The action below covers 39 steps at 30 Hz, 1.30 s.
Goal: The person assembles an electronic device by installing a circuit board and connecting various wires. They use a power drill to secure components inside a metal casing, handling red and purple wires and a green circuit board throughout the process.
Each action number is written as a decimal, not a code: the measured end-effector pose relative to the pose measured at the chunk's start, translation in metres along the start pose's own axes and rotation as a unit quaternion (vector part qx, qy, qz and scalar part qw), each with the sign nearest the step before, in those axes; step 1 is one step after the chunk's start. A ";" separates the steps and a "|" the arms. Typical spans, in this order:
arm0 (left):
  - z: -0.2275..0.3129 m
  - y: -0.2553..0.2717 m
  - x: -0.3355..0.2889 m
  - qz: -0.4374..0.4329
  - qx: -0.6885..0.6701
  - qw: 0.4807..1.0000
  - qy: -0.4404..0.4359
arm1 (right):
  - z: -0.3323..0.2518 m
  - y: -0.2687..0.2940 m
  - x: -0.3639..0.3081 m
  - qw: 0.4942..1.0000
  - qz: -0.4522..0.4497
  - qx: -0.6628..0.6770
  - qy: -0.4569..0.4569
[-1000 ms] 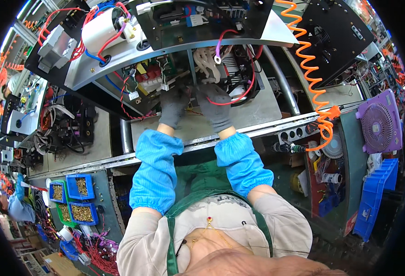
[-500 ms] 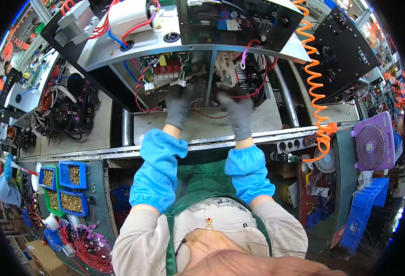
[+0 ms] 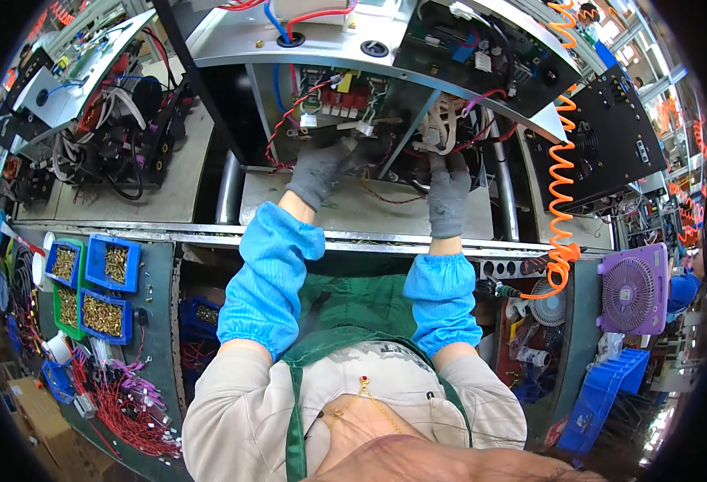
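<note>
A metal equipment housing (image 3: 289,55) with an open lower bay stands in front of me. My left hand (image 3: 319,175), in a grey glove, reaches into the bay below a green circuit board (image 3: 353,98). Its fingers look curled, but what they hold is hidden. A white connector (image 3: 308,120) on a twisted red wire (image 3: 277,136) hangs beside this hand. My right hand (image 3: 448,197), also gloved, is right of the metal divider (image 3: 412,132). Its fingers appear closed on the lower end of the thick white cables (image 3: 442,127).
A coiled orange air hose (image 3: 560,181) hangs at the right, by a black panel (image 3: 610,145). Another opened unit (image 3: 112,145) stands at the left. Blue bins (image 3: 112,263) of brass fittings sit lower left, near red wires (image 3: 128,410). A purple fan (image 3: 633,289) stands right.
The view has shifted, so the housing sits farther right and higher in it. My right hand has moved up to the white cables; my left stays in the bay, its fingers more curled.
</note>
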<state>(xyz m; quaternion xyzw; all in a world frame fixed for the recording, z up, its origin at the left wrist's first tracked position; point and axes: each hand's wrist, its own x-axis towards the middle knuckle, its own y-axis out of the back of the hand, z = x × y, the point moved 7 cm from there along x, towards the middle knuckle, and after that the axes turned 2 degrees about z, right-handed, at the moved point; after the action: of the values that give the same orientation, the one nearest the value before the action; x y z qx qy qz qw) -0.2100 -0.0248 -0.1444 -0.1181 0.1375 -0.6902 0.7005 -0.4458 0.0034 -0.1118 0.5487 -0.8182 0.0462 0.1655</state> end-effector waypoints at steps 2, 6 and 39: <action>0.011 -0.001 -0.001 -0.033 0.263 0.956 -0.125 | 0.000 0.003 -0.001 0.999 0.037 0.024 -0.032; 0.018 -0.004 -0.024 0.010 0.539 0.796 -0.273 | -0.011 0.003 -0.005 0.997 0.070 0.011 -0.002; -0.030 0.082 0.007 0.103 0.329 0.928 -0.144 | -0.044 -0.162 -0.036 0.707 -0.218 -0.491 0.460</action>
<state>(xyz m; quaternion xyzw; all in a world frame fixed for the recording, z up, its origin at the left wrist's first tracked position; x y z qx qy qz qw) -0.1438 -0.0294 -0.2021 0.0355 -0.1883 -0.5964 0.7795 -0.2763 -0.0174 -0.0989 0.4639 -0.4048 -0.1528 0.7730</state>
